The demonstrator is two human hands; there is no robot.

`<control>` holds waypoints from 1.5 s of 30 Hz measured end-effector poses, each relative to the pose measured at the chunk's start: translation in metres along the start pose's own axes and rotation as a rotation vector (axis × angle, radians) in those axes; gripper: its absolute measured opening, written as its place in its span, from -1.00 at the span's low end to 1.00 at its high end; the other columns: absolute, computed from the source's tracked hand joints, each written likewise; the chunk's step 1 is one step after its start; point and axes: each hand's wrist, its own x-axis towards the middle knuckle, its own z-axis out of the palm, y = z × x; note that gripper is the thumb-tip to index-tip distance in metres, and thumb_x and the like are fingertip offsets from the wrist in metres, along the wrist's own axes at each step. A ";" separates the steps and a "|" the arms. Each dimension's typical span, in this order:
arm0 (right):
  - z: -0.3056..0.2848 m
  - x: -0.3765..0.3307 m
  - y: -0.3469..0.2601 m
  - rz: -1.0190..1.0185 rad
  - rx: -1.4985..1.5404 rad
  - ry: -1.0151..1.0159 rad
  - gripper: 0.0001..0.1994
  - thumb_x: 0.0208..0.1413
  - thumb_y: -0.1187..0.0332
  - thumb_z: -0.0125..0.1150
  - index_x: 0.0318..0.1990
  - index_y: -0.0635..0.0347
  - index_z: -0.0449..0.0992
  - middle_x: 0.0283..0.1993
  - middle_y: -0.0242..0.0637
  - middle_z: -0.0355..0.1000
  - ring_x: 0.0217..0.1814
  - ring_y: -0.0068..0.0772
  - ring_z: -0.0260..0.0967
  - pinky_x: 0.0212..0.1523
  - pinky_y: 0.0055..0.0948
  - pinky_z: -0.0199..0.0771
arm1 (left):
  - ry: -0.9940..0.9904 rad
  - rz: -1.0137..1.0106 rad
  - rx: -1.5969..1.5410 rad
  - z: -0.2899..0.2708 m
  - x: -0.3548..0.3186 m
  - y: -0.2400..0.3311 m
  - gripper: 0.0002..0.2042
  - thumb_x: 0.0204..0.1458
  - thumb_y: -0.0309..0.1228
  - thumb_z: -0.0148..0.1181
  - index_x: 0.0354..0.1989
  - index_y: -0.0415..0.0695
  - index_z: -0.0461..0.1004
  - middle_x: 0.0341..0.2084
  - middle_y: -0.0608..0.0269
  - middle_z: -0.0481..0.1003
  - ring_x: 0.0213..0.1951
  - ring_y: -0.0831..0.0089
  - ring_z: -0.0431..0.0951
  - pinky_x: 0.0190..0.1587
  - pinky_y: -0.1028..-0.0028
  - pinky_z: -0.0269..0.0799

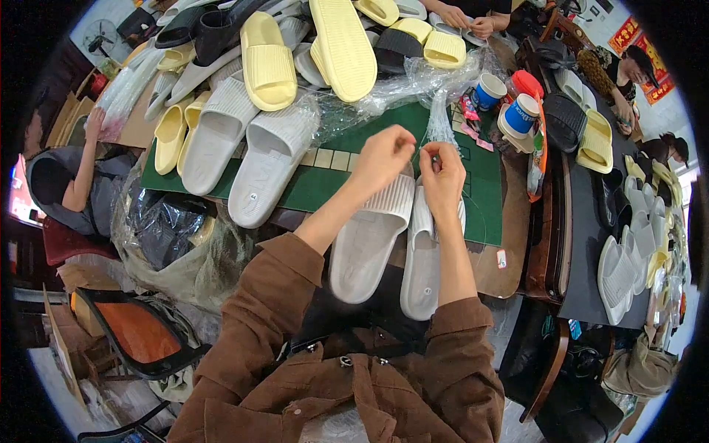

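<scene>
My left hand [384, 159] is closed in a pinch above a light grey slide sandal [367, 255]; whatever is between its fingertips is too small to make out. Close beside it, my right hand [443, 181] also pinches, over a second grey slide sandal [422, 277]. A thin clear strand seems to curve down to the right of that hand, but its ends are hidden. Both sandals hang partly over the table's near edge, toes toward me. Just beyond my fingers lies a bundle of thin clear plastic strands [441, 122].
On the green mat [487, 199] stand another grey pair [262, 173] and yellow slides [171, 136]. Piled slides and plastic film fill the far side. Paper cups [520, 117] stand at the right. Other people sit around, one person's hands [473, 22] working at the far edge.
</scene>
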 end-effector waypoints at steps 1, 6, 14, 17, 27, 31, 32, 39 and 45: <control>-0.001 0.000 0.003 0.003 -0.002 0.002 -0.95 -0.04 0.53 0.18 -0.39 0.25 0.46 -0.43 -0.24 0.37 -0.47 -0.34 0.32 -0.48 -0.46 0.28 | -0.004 0.000 -0.002 0.001 -0.003 0.005 -0.83 -0.02 -0.45 0.14 -0.29 -0.29 0.46 -0.41 0.03 0.54 -0.38 0.27 0.56 -0.28 0.34 0.45; 0.001 -0.001 -0.001 -0.045 0.037 0.019 -0.94 -0.04 0.52 0.20 -0.38 0.25 0.47 -0.44 -0.25 0.38 -0.49 -0.34 0.31 -0.49 -0.45 0.28 | -0.110 -0.083 0.054 0.001 -0.008 0.008 -0.82 0.02 -0.43 0.12 -0.27 -0.29 0.46 -0.44 0.05 0.55 -0.39 0.30 0.58 -0.31 0.38 0.44; 0.002 -0.001 0.005 -0.108 0.007 0.039 -0.95 -0.04 0.53 0.21 -0.39 0.24 0.47 -0.45 -0.30 0.37 -0.52 -0.41 0.24 -0.52 -0.48 0.22 | -0.076 0.047 0.338 0.005 -0.014 0.012 -0.93 -0.01 -0.50 0.03 -0.41 -0.23 0.42 -0.49 0.04 0.51 -0.44 0.06 0.51 -0.37 0.24 0.39; 0.003 -0.002 0.004 -0.120 -0.018 0.042 -0.95 -0.03 0.53 0.20 -0.39 0.24 0.46 -0.44 -0.28 0.36 -0.51 -0.40 0.24 -0.51 -0.45 0.22 | -0.023 0.142 0.303 0.003 -0.014 0.006 -0.95 -0.03 -0.52 0.01 -0.43 -0.21 0.40 -0.50 0.05 0.49 -0.38 0.00 0.46 -0.32 0.16 0.35; 0.003 0.001 0.010 0.004 -0.016 0.202 -0.95 0.00 0.53 0.16 -0.38 0.28 0.42 -0.39 -0.19 0.36 -0.41 -0.24 0.35 -0.42 -0.36 0.33 | -0.175 0.201 0.285 0.003 -0.024 0.006 -0.96 -0.08 -0.54 0.04 -0.44 -0.20 0.40 -0.50 0.11 0.45 -0.35 0.08 0.43 -0.26 0.20 0.33; 0.002 0.001 0.012 -0.014 -0.052 0.219 -0.95 0.01 0.53 0.16 -0.37 0.28 0.41 -0.38 -0.21 0.36 -0.42 -0.29 0.34 -0.43 -0.39 0.32 | -0.274 0.160 0.280 -0.005 -0.024 0.011 -0.96 -0.11 -0.53 0.06 -0.45 -0.21 0.40 -0.55 0.12 0.41 -0.37 0.11 0.42 -0.28 0.26 0.32; 0.002 0.001 0.013 -0.013 -0.054 0.220 -0.95 0.01 0.53 0.16 -0.37 0.28 0.41 -0.38 -0.21 0.36 -0.42 -0.29 0.34 -0.43 -0.39 0.32 | -0.275 0.160 0.278 -0.004 -0.025 0.010 -0.96 -0.11 -0.53 0.06 -0.45 -0.21 0.40 -0.55 0.12 0.41 -0.37 0.11 0.42 -0.28 0.26 0.32; 0.003 0.002 0.010 -0.020 0.004 0.258 -0.95 0.02 0.53 0.17 -0.37 0.28 0.43 -0.41 -0.30 0.35 -0.48 -0.50 0.23 -0.49 -0.51 0.24 | -0.246 0.160 0.314 -0.002 -0.027 0.012 -0.90 -0.11 -0.52 0.08 -0.40 -0.23 0.43 -0.47 0.11 0.44 -0.38 0.20 0.47 -0.32 0.32 0.37; -0.001 0.000 0.000 -0.077 0.053 0.137 -0.94 -0.03 0.56 0.20 -0.38 0.25 0.47 -0.43 -0.28 0.36 -0.51 -0.46 0.26 -0.52 -0.50 0.23 | -0.054 0.053 -0.105 0.002 -0.009 0.005 -0.81 -0.02 -0.52 0.07 -0.22 -0.28 0.48 -0.34 0.06 0.50 -0.31 0.31 0.54 -0.22 0.41 0.43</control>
